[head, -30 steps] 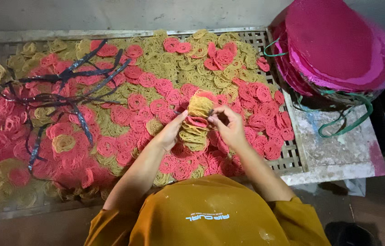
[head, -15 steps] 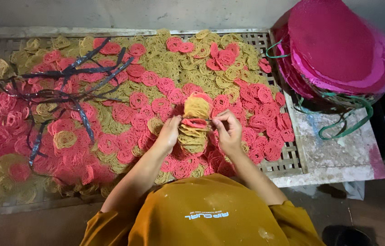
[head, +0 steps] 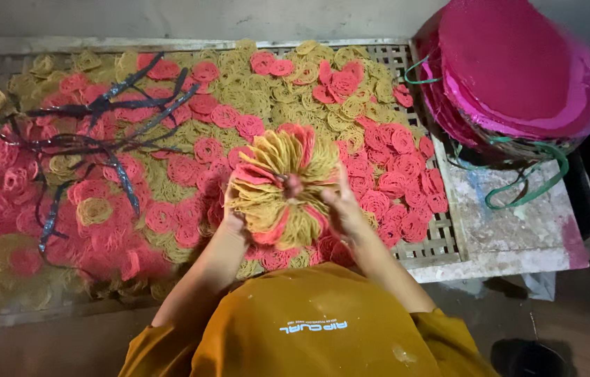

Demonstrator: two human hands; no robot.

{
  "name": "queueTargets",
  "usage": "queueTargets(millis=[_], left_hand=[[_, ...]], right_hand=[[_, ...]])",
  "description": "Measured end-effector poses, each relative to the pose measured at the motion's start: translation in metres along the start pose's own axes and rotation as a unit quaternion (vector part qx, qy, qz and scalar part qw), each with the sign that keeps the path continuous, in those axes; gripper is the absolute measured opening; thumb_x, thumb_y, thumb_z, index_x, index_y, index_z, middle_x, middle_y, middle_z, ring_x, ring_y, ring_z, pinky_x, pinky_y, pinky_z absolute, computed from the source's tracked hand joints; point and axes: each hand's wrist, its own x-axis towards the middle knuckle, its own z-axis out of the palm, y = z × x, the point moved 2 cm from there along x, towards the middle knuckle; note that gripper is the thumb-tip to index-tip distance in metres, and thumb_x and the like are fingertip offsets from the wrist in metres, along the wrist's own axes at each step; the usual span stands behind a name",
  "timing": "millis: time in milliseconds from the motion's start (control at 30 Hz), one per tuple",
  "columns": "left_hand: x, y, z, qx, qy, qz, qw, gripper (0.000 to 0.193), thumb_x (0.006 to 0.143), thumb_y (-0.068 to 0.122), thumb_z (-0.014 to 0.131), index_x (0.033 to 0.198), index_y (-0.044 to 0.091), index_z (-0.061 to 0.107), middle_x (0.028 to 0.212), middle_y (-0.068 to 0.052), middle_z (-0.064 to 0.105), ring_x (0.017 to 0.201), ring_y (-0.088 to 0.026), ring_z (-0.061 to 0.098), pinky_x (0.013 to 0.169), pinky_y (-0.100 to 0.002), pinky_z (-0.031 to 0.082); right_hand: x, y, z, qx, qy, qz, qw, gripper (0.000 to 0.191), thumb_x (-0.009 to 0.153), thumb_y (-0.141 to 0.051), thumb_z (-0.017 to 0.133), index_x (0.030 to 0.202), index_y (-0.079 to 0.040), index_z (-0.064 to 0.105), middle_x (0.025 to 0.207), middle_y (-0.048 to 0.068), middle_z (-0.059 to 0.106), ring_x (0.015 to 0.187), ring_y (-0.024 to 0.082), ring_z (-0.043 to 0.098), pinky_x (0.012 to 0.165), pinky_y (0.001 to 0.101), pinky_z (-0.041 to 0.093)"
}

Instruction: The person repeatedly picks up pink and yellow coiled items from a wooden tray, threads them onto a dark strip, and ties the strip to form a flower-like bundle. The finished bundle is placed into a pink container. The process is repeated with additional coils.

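Both hands clamp a fanned bundle of yellow and pink lacy discs (head: 279,187) above the drying rack.

The left hand (head: 233,209) grips the bundle's left edge and the right hand (head: 340,204) its right edge, fingers closed on it, the discs splaying outward like a rosette. Under it, a slatted rack (head: 441,234) is heaped with loose pink and yellow discs (head: 190,167); they look like woven noodle crackers, though the view is too soft to be sure. Dark plastic strips (head: 110,132) lie across the heap at left. At right, a stack of round magenta trays (head: 518,70) tied with green straps (head: 525,188) rests on a stained tabletop (head: 511,230).
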Motion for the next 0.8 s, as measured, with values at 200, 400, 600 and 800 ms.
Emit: queueTargets(millis=[200, 400, 600, 800], left_hand=[[0.003, 0.004, -0.012, -0.041, 0.135, 0.054, 0.988, 0.064, 0.107, 0.051, 0.027, 0.134, 0.0, 0.056, 0.121, -0.027, 0.066, 0.104, -0.037, 0.067, 0.093, -0.049, 0.057], [0.017, 0.005, 0.004, -0.004, 0.23, 0.066, 0.971, 0.068, 0.108, 0.054, 0.026, 0.139, 0.001, 0.054, 0.13, -0.022, 0.064, 0.118, -0.036, 0.064, 0.105, -0.05, 0.052], [0.012, -0.011, 0.005, 0.173, 0.238, 0.059, 0.954, 0.07, 0.107, 0.057, 0.029, 0.141, 0.0, 0.054, 0.137, -0.019, 0.064, 0.127, -0.032, 0.062, 0.113, -0.048, 0.049], [0.01, -0.011, -0.007, 0.228, 0.367, 0.04, 0.901, 0.065, 0.104, 0.056, 0.037, 0.137, 0.003, 0.056, 0.131, -0.017, 0.067, 0.12, -0.032, 0.064, 0.108, -0.049, 0.05]], right_hand=[[0.009, -0.009, 0.0, -0.064, -0.007, -0.004, 0.998, 0.097, 0.074, -0.024, 0.081, 0.158, -0.013, 0.033, 0.15, 0.025, 0.043, 0.131, 0.04, 0.049, 0.104, 0.0541, 0.048], [-0.017, -0.024, 0.009, -0.284, -0.04, -0.355, 0.89, 0.071, 0.095, -0.038, 0.072, 0.154, -0.009, 0.047, 0.145, 0.013, 0.058, 0.131, 0.027, 0.059, 0.113, 0.0403, 0.052], [-0.01, 0.0, 0.019, -0.179, -0.086, -0.265, 0.944, 0.027, 0.1, -0.007, 0.073, 0.127, -0.001, 0.074, 0.114, 0.012, 0.069, 0.084, 0.014, 0.057, 0.076, 0.0266, 0.048], [-0.007, 0.014, 0.01, -0.236, -0.058, -0.272, 0.931, 0.019, 0.1, -0.016, 0.072, 0.114, -0.004, 0.072, 0.115, 0.012, 0.069, 0.1, 0.018, 0.062, 0.09, 0.0339, 0.051]])
